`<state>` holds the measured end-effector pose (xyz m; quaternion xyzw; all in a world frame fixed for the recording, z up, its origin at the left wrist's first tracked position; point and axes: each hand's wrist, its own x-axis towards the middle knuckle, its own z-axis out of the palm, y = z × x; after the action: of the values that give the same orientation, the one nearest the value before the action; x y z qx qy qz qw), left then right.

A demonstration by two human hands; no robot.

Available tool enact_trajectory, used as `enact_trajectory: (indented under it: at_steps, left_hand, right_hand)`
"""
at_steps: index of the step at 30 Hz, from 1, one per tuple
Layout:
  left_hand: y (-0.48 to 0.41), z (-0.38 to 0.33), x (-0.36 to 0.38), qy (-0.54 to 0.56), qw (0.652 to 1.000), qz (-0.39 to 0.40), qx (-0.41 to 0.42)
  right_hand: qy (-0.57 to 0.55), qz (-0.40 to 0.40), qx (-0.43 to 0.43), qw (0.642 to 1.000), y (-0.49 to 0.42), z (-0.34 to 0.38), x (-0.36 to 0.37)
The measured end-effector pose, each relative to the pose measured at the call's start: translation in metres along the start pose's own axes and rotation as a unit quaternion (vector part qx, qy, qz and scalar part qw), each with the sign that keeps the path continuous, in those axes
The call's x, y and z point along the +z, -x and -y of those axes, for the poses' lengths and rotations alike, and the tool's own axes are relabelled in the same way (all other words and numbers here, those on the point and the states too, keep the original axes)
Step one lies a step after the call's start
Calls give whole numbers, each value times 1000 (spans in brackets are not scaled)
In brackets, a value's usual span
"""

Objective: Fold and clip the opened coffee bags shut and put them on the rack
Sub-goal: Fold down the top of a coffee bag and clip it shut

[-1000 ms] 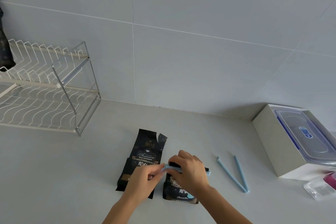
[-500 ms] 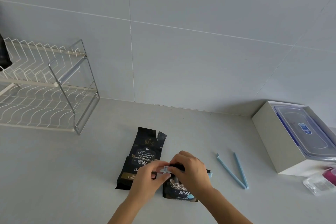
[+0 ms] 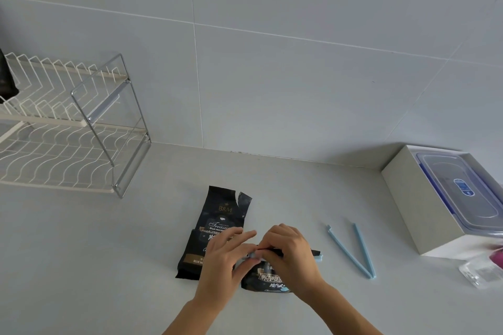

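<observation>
Both hands working beside open bag [image 3: 217, 223]: right hand [image 3: 292, 254] pinching folded bag [image 3: 268, 279] top, left hand [image 3: 223, 258] closing blue clip [image 3: 318, 256]. Foil likely light, springy, slippery; gripping fold edge advisable.

Soft even daylight, faint shadows, wide-angle bending at edges, slight motion blur on hands

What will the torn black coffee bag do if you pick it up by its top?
The torn coffee bag lies flat with a ragged open top, so it would probably flop and bend. Held upside down, it might spill. It looks thin, so likely light.
</observation>
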<state>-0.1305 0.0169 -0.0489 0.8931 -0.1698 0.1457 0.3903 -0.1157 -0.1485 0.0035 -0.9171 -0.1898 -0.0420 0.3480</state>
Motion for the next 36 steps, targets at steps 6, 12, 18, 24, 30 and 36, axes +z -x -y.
enact_trajectory:
  at_steps: [6,12,18,24,30,36]
  left_hand:
    - [5,6,-5,-10,1000,3,-15]
    - [7,-11,1,161,982,0,-100]
    - [4,-6,1,162,982,17,-100]
    - [12,0,2,96,990,-10,-105]
    - [-1,2,3,103,981,-16,-161]
    - [-29,-14,-9,-19,996,25,-88]
  right_hand:
    - [-14,19,-20,1000,-3,12,0]
    - [-71,71,58,993,-4,12,-5]
    - [-43,75,86,993,-6,17,2]
    - [-104,70,61,990,-12,44,-1]
    - [-68,2,-63,996,-53,63,-33]
    - [-136,-47,198,970,-28,-24,-29]
